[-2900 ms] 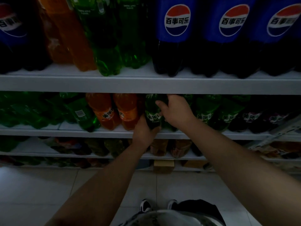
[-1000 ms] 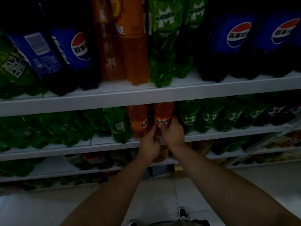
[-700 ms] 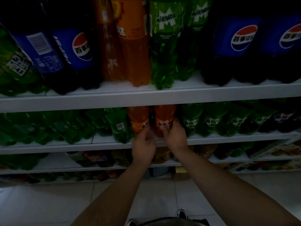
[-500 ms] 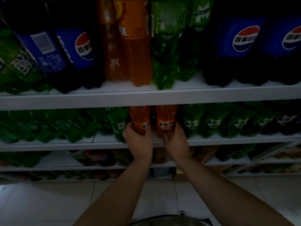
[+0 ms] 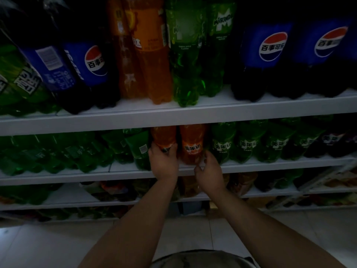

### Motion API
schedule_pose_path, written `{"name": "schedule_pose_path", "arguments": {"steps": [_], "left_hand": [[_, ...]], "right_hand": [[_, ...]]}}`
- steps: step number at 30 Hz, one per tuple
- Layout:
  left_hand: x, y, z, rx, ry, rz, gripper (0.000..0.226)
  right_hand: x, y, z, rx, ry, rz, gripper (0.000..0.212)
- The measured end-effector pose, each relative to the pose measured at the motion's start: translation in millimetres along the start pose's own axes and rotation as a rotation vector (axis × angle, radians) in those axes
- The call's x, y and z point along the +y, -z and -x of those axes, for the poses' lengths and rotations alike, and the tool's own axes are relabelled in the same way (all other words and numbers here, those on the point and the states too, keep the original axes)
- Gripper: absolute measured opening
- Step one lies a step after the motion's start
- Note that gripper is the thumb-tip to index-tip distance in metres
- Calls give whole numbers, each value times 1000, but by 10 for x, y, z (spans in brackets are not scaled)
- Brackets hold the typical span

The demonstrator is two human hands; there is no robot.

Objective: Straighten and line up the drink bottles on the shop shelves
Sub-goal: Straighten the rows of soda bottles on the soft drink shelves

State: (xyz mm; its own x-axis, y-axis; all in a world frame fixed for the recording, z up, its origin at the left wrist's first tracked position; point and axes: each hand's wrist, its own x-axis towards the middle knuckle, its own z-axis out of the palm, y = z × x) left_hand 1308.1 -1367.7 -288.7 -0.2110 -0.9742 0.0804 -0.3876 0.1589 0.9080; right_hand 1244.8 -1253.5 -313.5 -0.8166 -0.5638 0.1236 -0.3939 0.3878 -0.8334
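Located at the front edge of the middle shelf (image 5: 270,165): right orange bottle (image 5: 193,146), upright, label facing out. Just left of the right orange bottle: left orange bottle (image 5: 163,138), gripped low on its label by the left hand (image 5: 164,164), fingers (image 5: 156,152) wrapped round the front. At the base of the right orange bottle, slightly to its right: right hand (image 5: 209,174), fingers loosely curled. Cannot tell whether touching the bottle or clear of it.

Hazards. Risk of tipping the left orange bottle into the right orange bottle if twisted or pulled sharply. Turn slowly. Risk of a knock-on topple into the green bottles (image 5: 224,144) packed immediately right of the right orange bottle. Avoid dragging either base past the shelf lip.

Contents. Orange drink in both orange bottles. Fill level and caps hidden behind the upper shelf (image 5: 193,115) directly above. Green drink in the green bottles.
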Motion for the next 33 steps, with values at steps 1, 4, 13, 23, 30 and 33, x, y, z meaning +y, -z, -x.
{"name": "schedule_pose_path", "arguments": {"steps": [1, 4, 13, 23, 30, 33], "left_hand": [[-26, 27, -9, -36, -34, -9, 66], [-55, 91, -42, -113, -85, -6, 59], [-98, 135, -72, -192, -86, -279, 72], [-217, 180, -110, -267, -149, -254, 78], [-283, 203, -51, -315, -244, -48, 73], [-281, 234, -3, -345, -248, 36, 66]], "right_hand": [[-18, 4, -24, 1, 11, -6, 42], [-95, -24, -109, 0, -11, -33, 38], [-188, -204, -324, -4, -233, -7, 71], [-179, -180, -220, 77, -246, 121, 66], [-173, -188, 8, 157, -43, 253, 76], [-120, -177, 151, 251, 107, 294, 58]]}}
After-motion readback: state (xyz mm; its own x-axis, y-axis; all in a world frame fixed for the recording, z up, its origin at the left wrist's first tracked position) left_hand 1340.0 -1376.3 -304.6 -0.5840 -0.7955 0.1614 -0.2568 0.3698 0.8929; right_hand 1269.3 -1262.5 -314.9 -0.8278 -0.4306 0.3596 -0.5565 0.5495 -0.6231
